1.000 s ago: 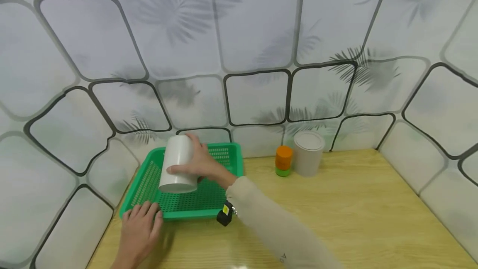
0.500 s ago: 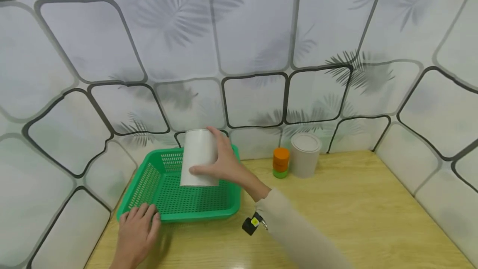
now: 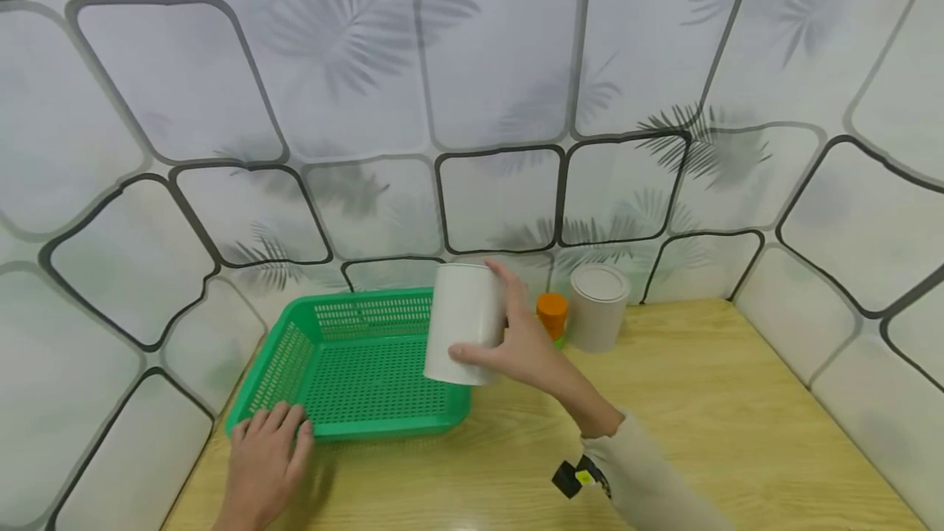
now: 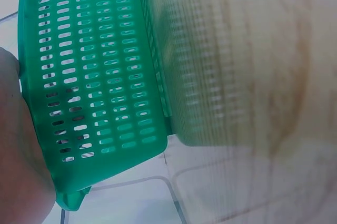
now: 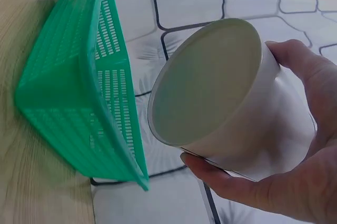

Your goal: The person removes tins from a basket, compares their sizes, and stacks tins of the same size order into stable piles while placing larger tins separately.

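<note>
My right hand (image 3: 527, 338) grips a plain white cylindrical can (image 3: 463, 322), thumb on the near side and fingers round the far side. The can is held in the air, slightly tilted, overlapping the right end of the green plastic basket (image 3: 347, 431) in the head view. In the right wrist view the can's flat round end (image 5: 205, 84) faces the camera. My left hand (image 3: 264, 461) holds the basket's near left corner, its fingers hooked over the rim. The left wrist view shows the perforated basket wall beside part of that hand (image 4: 21, 145).
Against the back wall on the right stand another white can with a lid (image 3: 599, 310) and a small stack of orange and green pieces (image 3: 551, 316), partly hidden behind my right hand. Wood-patterned table (image 3: 701, 408) extends to the right. Patterned walls (image 3: 501, 195) enclose the back and sides.
My right hand has carried the white can rightward, from over the middle of the basket to its right end. My left hand has stayed at the basket's corner.
</note>
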A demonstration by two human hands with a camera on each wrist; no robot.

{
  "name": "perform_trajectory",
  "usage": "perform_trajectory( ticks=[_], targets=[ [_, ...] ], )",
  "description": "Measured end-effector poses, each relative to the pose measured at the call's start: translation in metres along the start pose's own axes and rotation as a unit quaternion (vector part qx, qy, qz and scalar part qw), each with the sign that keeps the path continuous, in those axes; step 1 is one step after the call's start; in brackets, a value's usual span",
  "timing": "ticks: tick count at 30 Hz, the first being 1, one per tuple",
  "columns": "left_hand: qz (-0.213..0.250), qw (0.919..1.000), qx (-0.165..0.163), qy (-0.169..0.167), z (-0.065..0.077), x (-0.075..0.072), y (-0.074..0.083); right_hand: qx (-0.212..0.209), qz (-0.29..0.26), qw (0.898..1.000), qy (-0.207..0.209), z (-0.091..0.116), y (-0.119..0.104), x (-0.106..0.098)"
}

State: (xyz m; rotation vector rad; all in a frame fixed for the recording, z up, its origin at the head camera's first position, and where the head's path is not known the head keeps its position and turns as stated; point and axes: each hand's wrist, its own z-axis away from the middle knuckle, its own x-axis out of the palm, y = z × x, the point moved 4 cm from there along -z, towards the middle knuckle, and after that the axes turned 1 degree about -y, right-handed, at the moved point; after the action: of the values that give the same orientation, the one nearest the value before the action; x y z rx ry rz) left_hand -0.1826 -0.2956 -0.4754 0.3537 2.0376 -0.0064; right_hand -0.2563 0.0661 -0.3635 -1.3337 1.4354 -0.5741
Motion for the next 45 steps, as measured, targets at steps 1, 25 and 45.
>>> perform_trajectory(
  ticks=[1, 25, 45],
  targets=[
    [-0.001, 1.0000, 0.000, 0.001, 0.000, 0.000, 0.000, -0.003, 0.003, 1.000, 0.004, 0.005, 0.001, -0.005],
    [-0.002, 0.9996, 0.009, 0.026, 0.000, 0.001, -0.002, -0.028, 0.072, 0.991, 0.110, 0.072, 0.038, -0.112],
    [0.005, 0.9992, 0.014, 0.038, 0.002, 0.001, -0.002, -0.044, 0.197, 0.953, 0.225, 0.091, 0.084, -0.190]
  ],
)
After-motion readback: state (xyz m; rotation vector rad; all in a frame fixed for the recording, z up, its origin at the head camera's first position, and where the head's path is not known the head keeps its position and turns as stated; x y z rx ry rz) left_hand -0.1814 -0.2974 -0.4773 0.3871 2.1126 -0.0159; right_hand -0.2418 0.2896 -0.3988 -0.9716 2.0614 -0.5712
